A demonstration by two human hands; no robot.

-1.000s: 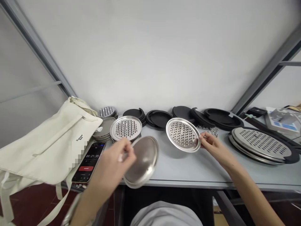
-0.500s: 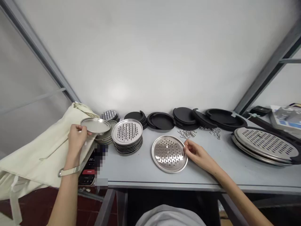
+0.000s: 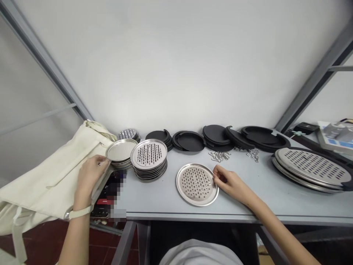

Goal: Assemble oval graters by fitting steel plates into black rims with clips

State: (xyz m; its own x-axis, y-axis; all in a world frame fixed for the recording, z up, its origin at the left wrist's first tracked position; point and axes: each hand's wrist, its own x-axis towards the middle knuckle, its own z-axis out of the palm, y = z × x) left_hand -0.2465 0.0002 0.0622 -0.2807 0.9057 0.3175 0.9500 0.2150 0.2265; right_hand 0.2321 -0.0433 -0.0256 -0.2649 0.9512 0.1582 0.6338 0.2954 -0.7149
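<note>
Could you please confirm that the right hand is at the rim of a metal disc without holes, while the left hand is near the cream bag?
Not quite: the head view shows that the metal disc at the right hand is full of holes. The left hand is near the cream bag.

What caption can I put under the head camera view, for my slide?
Right hand at the rim of a grater disc, left hand by a stack of plain discs, black trays behind.
</note>
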